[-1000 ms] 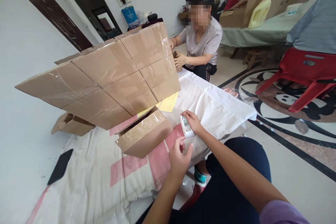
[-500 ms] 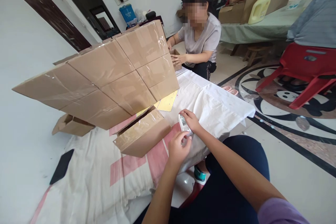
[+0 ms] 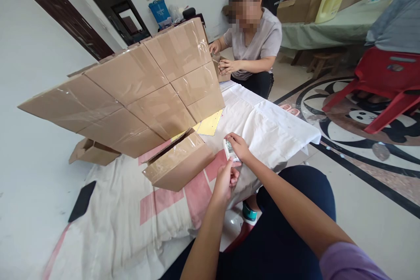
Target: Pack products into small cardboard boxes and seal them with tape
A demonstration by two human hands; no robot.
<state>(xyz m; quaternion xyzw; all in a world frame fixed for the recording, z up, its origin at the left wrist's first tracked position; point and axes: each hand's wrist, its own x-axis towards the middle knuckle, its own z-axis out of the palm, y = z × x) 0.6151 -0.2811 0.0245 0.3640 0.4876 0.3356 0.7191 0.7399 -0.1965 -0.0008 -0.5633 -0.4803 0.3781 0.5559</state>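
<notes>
A small white box-like item (image 3: pixel 227 150) with a greenish patch on its upper face is held over the table's near edge; its exact kind is too small to make out. My right hand (image 3: pixel 239 146) wraps over its far and right side. At its near end is my left hand (image 3: pixel 225 179), the thumb against the item and the other fingers curled below it. Just left of both hands lies a cardboard box (image 3: pixel 183 164) on its side, its flaps facing the stack behind. Part of the item is covered by my fingers.
Taped cardboard boxes (image 3: pixel 138 96) form a wall on the cloth-covered table (image 3: pixel 114 210). A yellow sheet (image 3: pixel 210 123) lies by their base. Across the table a person (image 3: pixel 252 39) handles another box (image 3: pixel 223 74). A dark flat object (image 3: pixel 82 201) rests at left; a red chair (image 3: pixel 387 74) stands right.
My left hand has turned, its thumb now stretched along the item's near end and its fingers curled. The right hand keeps its hold. The view has shifted slightly.
</notes>
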